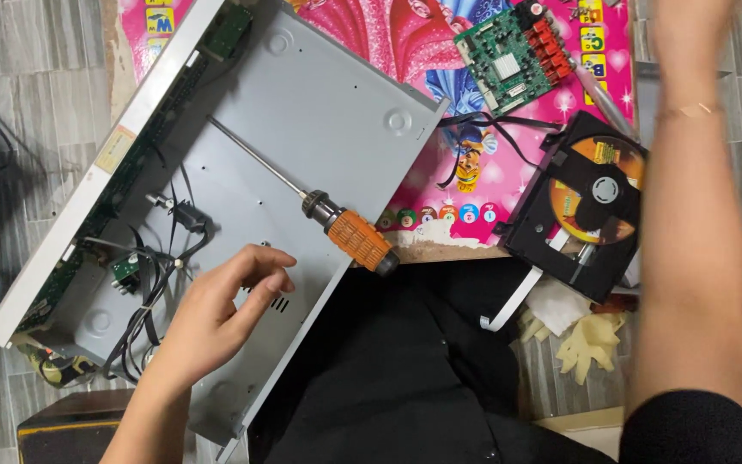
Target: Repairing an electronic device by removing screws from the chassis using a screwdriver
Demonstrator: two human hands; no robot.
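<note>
I log the chassis tray (319, 112) as matt grey sheet metal, smooth, with stamped dimples. Screwdriver (319, 206): bright steel shaft, ribbed orange grip with black plastic collar. At 1 o'clock, circuit board (513, 56), green, semi-gloss. At 3 o'clock, disc drive (581, 206), black matt plastic, holding a glossy disc. Mat (440, 185): glossy pink printed plastic.

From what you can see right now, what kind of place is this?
Probably a home or informal repair spot, not a proper workshop: an opened grey metal chassis and a green circuit board lie on a pink children's mat over a tiled floor, with a screwdriver nearby.
</note>
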